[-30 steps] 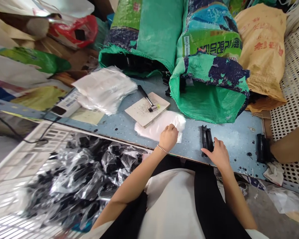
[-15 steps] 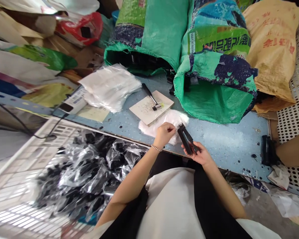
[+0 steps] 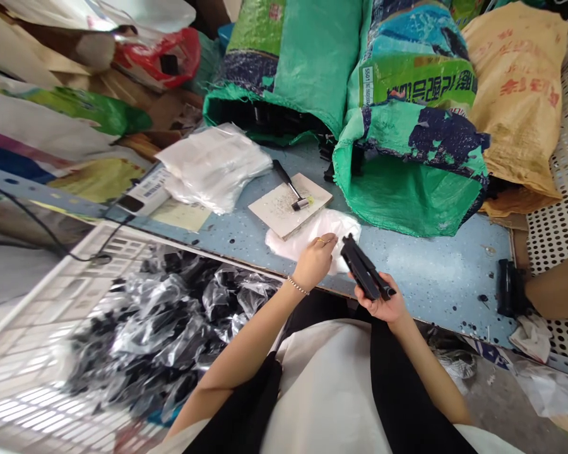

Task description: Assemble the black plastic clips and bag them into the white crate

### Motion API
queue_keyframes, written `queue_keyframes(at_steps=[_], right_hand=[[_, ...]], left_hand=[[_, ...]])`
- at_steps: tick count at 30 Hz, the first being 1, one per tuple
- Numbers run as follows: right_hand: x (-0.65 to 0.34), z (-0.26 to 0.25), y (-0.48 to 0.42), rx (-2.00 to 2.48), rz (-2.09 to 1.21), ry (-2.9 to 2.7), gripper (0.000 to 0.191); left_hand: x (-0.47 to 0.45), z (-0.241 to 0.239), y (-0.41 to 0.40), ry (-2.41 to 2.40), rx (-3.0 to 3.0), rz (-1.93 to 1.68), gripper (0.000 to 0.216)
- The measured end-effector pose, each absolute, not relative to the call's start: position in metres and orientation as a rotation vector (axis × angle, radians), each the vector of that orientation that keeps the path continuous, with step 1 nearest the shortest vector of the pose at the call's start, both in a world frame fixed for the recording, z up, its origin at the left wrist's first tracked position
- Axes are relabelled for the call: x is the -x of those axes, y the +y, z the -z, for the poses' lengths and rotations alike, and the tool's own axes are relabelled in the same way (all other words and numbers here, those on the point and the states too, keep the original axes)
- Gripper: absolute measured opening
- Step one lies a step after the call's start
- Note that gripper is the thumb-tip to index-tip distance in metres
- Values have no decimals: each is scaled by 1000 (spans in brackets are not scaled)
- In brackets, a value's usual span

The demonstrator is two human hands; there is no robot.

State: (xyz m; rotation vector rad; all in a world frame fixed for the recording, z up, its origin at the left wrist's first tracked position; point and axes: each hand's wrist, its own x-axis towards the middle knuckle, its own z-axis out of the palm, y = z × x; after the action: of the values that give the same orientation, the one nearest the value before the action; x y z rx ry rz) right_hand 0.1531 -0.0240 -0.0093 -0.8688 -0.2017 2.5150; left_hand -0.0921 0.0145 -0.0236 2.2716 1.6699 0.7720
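Observation:
My right hand (image 3: 384, 308) is wrapped round the lower end of a long black plastic part (image 3: 362, 270), which has two arms lying side by side and points up and to the left. Just left of its tip, my left hand (image 3: 316, 260) has its fingertips pinched together, and anything between them is too small to make out. Beneath the left hand lies a pile of thin clear-white plastic bags (image 3: 288, 244) on the blue speckled table (image 3: 421, 261). Behind that, a small hammer (image 3: 291, 188) with a black handle rests on a pale board (image 3: 269, 211).
A white crate (image 3: 33, 315) at lower left holds many black pieces in clear bags. More plastic bags (image 3: 213, 161) lie at the back left. Green woven sacks (image 3: 402, 195) and a yellow sack (image 3: 515, 94) line the back. A black part (image 3: 505, 287) sits at the right edge.
The black part has turned in my right hand, so its two arms now appear closer together, and it has shifted slightly down and right. My left hand stays pinched, its fingers turned a little.

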Motion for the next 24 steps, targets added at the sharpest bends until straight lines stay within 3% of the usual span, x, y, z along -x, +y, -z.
queue_keyframes(at_steps=[5, 10, 15, 21, 24], right_hand=[[-146, 15, -24, 831, -2510, -60, 52], [-137, 6, -20, 860, -2481, -146, 42], [-128, 0, -20, 1025, -2276, -282, 18], [-133, -16, -29, 819, -2520, -313, 52], [-124, -14, -27, 865, -2490, -337, 47]], left_hand=[[106, 18, 9, 1627, -2203, -1020, 55], [94, 4, -16, 1385, -2399, -1014, 69], [74, 1, -43, 1185, -2407, -988, 75], [92, 0, -40, 1317, -2256, -1200, 84], [88, -6, -48, 1196, -2299, -1149, 84]])
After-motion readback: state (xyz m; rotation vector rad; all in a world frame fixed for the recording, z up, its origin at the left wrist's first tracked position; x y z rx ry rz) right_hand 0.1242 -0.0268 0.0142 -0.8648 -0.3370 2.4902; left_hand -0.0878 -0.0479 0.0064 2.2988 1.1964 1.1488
